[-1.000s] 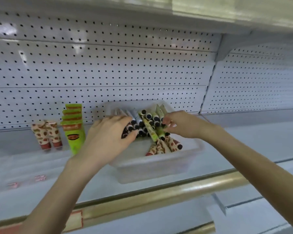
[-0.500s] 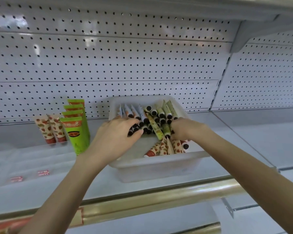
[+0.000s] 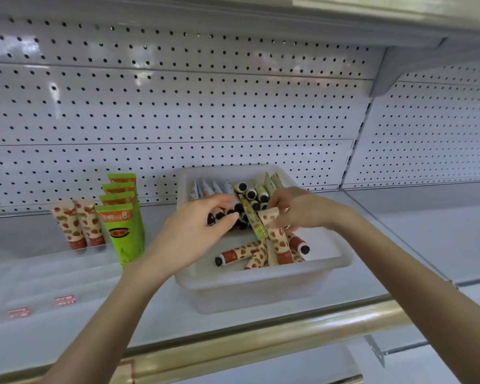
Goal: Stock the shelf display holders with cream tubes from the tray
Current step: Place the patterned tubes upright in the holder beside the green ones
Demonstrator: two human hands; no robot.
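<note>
While most of the stock lies in the white tray (image 3: pixel 261 277) on a shop shelf (image 3: pixel 413 234), a person's right hand (image 3: pixel 302 210) pinches the crimped end of a strawberry-print tube (image 3: pixel 279 239), whose lower end sits among the loose tubes heaped at the tray's front. The left hand (image 3: pixel 194 231) reaches over the black-capped tubes (image 3: pixel 250 194) packed along the back of the tray, fingers curled and thumb near the forefinger; from this angle it cannot be told whether it has caught a tube or only touches the caps. Just left of the tray, in the clear display holders (image 3: pixel 39 275), two stocked strawberry tubes (image 3: pixel 78 225) stand cap-down beside a row of four green tubes (image 3: pixel 124 231), one behind another, against the white pegboard back panel (image 3: pixel 178 120). Red price tags (image 3: pixel 64 300) mark the holder's front edge, and a brass rail (image 3: pixel 261 336) runs along the shelf lip. By this showing the job is in its early part: six tubes are up on display, while the tray holds far more, in at least three designs. What is left is the bulk of the work, lifting tubes out, sorting them by print and standing each in its row.
</note>
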